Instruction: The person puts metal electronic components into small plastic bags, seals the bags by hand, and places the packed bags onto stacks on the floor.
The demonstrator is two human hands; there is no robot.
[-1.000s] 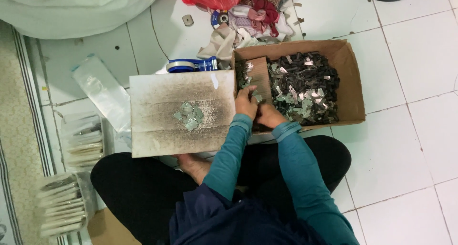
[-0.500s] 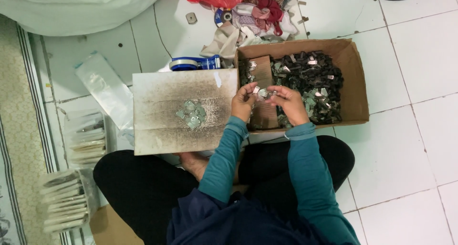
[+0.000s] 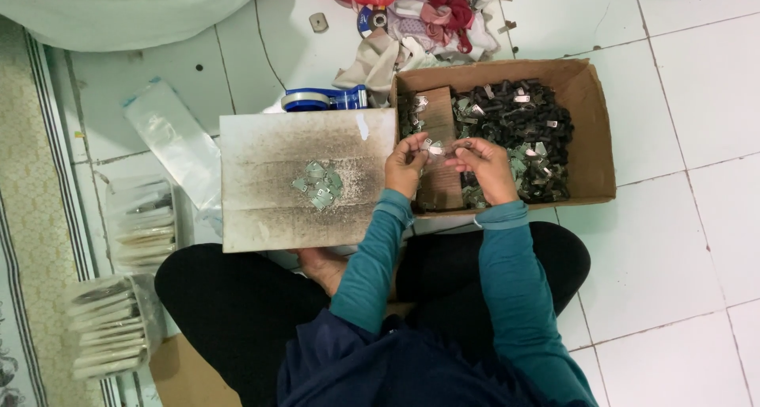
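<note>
Board [image 3: 269, 185] on the lap, small pile of metal clips [image 3: 318, 185] mid-board; tape dispenser [image 3: 321, 100] just behind it, rags [image 3: 427, 27] beyond. Packed bags [image 3: 111, 328] stacked at left on the floor. Box [image 3: 594, 138] beside the board, full of dark clips [image 3: 522, 130]. Left hand [image 3: 405, 165] and right hand [image 3: 483, 165] over the box's near edge, fingertips pinched on one small clip [image 3: 437, 148] between them.

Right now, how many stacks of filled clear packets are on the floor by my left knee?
2. One stack of packets lies left of the stained board; a second stack sits nearer the bottom left corner. More may lie beyond the frame's edge.
</note>
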